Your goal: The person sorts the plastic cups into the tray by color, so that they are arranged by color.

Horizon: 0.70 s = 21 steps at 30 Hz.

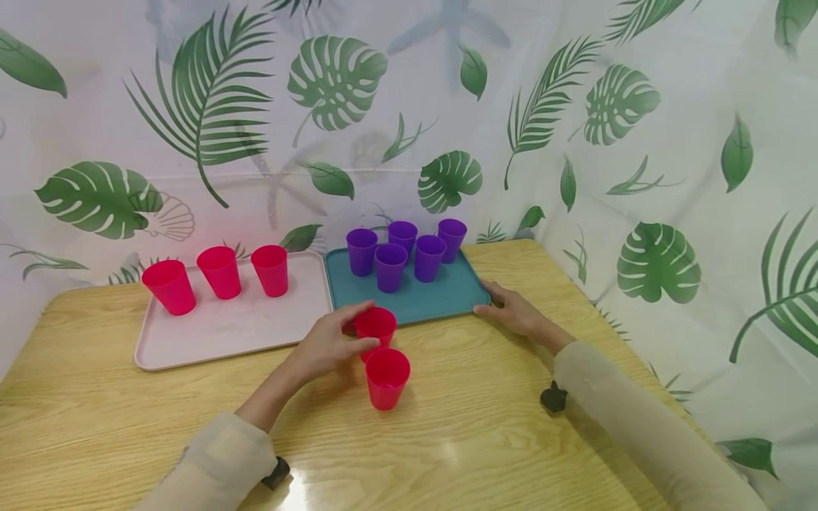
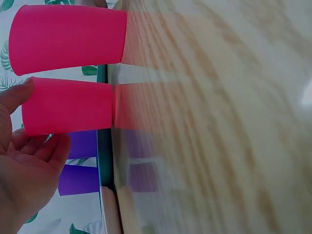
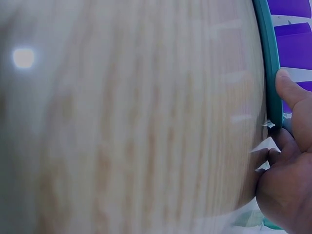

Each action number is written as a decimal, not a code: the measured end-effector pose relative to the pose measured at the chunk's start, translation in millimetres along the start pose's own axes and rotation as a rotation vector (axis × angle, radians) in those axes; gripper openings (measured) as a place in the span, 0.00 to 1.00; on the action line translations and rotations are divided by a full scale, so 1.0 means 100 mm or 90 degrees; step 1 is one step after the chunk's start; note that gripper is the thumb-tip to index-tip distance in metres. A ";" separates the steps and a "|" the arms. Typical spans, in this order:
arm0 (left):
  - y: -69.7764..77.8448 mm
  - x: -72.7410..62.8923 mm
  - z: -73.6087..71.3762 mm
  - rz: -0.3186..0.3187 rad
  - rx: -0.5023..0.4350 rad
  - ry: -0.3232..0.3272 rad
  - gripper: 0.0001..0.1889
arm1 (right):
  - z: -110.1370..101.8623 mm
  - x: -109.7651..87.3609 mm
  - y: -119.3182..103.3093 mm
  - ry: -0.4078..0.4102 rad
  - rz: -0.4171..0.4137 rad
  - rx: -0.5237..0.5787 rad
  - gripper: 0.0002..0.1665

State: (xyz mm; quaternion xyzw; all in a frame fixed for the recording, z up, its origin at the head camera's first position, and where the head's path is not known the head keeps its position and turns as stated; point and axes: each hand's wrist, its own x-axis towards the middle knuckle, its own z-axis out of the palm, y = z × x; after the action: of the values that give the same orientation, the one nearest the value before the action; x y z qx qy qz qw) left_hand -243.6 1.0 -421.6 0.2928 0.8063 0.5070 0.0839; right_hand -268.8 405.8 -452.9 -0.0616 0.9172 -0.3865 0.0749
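My left hand (image 1: pixel 326 342) holds a red plastic cup (image 1: pixel 375 323) from its left side, thumb toward me and fingers round the far side. In the left wrist view this cup (image 2: pixel 68 106) stands upright on the table. A second red cup (image 1: pixel 387 380) stands just in front of it, nearer to me, overlapping it in the head view. My right hand (image 1: pixel 516 311) grips the front right corner of the teal tray (image 1: pixel 447 301). In the right wrist view the thumb (image 3: pixel 288 87) lies at the tray's rim, with the other fingers curled by its corner.
Several purple cups (image 1: pixel 390 268) stand upright on the teal tray. Left of it, touching or nearly so, lies a pale pink tray (image 1: pixel 224 341) with three red cups (image 1: pixel 219 272) along its back. Both trays sit on the wooden table (image 1: pixel 473 426), before a leaf-print cloth (image 1: pixel 383 85).
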 end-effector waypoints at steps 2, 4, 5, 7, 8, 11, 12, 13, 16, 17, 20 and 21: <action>0.00 0.01 0.00 0.002 -0.002 0.013 0.35 | 0.00 0.00 0.01 0.000 0.000 0.001 0.50; 0.00 0.01 -0.01 -0.003 -0.007 0.025 0.35 | 0.00 0.01 0.02 0.000 0.002 0.003 0.50; 0.01 0.00 -0.02 -0.006 -0.008 0.030 0.35 | 0.00 0.01 0.03 0.000 0.002 0.002 0.50; 0.02 -0.01 -0.05 -0.007 -0.009 0.038 0.35 | 0.00 0.02 0.03 0.000 0.004 0.000 0.50; 0.03 -0.01 -0.07 -0.007 -0.012 0.041 0.35 | 0.00 0.02 0.03 0.000 0.005 -0.002 0.50; 0.05 -0.04 -0.13 -0.013 -0.026 0.046 0.36 | 0.01 0.02 0.03 -0.001 0.008 -0.004 0.49; 0.05 -0.04 -0.15 -0.014 -0.032 0.047 0.36 | 0.00 0.01 0.03 -0.001 0.009 -0.005 0.49; 0.06 -0.05 -0.17 -0.014 -0.036 0.051 0.36 | 0.00 0.01 0.03 -0.001 0.010 -0.005 0.49; 0.07 -0.07 -0.25 -0.020 -0.040 0.060 0.37 | 0.00 0.02 0.04 -0.002 0.014 -0.010 0.50; 0.07 -0.08 -0.27 -0.024 -0.040 0.065 0.37 | 0.00 0.02 0.04 -0.003 0.014 -0.011 0.51; 0.06 -0.11 -0.36 -0.037 -0.032 0.080 0.37 | 0.01 0.03 0.04 -0.003 0.014 -0.009 0.51; 0.06 -0.13 -0.39 -0.041 -0.028 0.084 0.37 | 0.01 0.03 0.04 -0.003 0.011 -0.009 0.51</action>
State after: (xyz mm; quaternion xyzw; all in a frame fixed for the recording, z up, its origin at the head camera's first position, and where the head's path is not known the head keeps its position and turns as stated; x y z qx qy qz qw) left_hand -247.3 -33.9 -400.2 0.2306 0.8079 0.5397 0.0530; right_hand -271.5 407.2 -456.5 -0.0550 0.9200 -0.3795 0.0804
